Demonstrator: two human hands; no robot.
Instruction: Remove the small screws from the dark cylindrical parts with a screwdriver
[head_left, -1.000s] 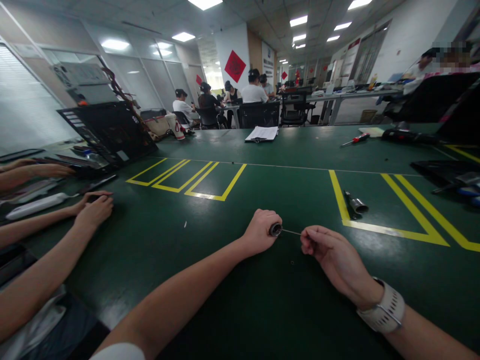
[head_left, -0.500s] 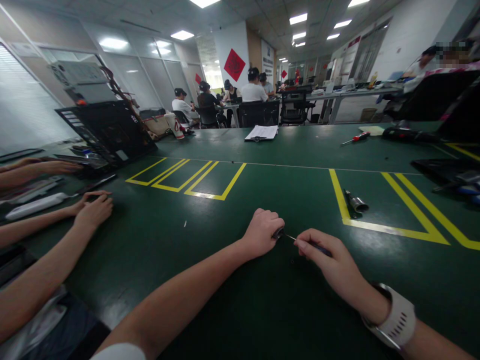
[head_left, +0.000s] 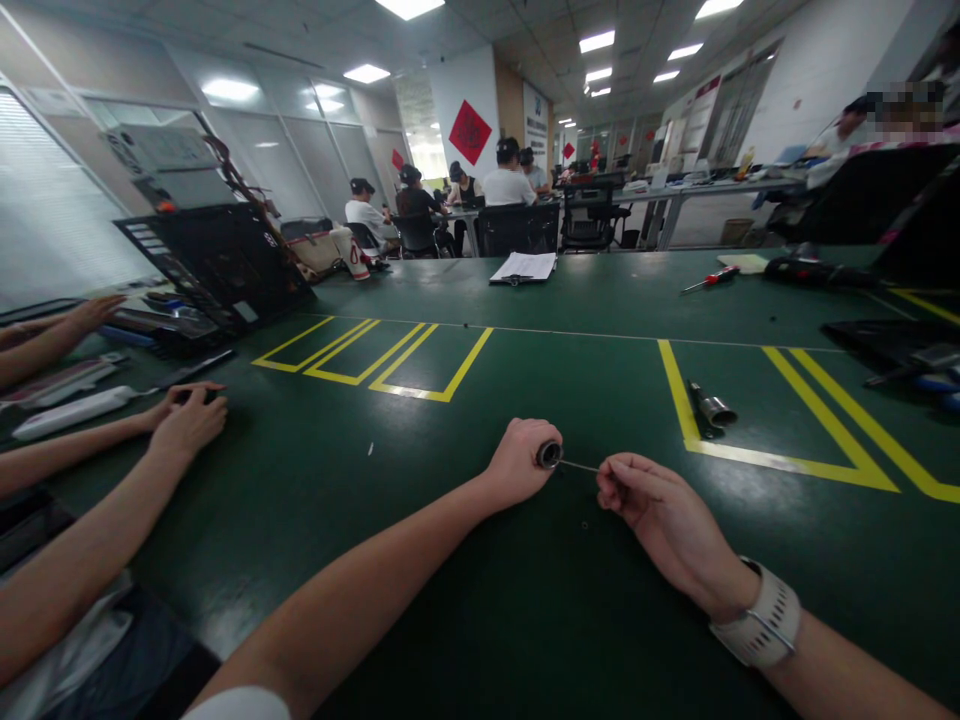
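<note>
My left hand (head_left: 523, 465) is wrapped round a small metal cylinder (head_left: 550, 455), whose round open end faces right and toward me. From near that end a thin rod (head_left: 581, 466) runs to the fingertips of my right hand (head_left: 652, 505), which pinch it. Most of the cylinder is hidden in my left fist, and whatever lies inside my right palm cannot be seen. Below the rod, a tiny ring (head_left: 585, 525) lies on the green table (head_left: 465, 560). Another metal tube with a dark part (head_left: 716, 410) lies inside a yellow taped outline on the right.
Another person's hands (head_left: 187, 420) are at the left, near a white power strip (head_left: 75, 412). A black rack (head_left: 225, 265) stands behind them. Farther back are a clipboard with paper (head_left: 525, 266) and a red screwdriver (head_left: 711, 279). Dark tools (head_left: 915, 355) lie at the right edge.
My left hand has turned, so the cylinder's open end shows. My right hand has rolled and shifted slightly right; the dark handle seen in it before is now hidden. Hands at the far left have lifted.
</note>
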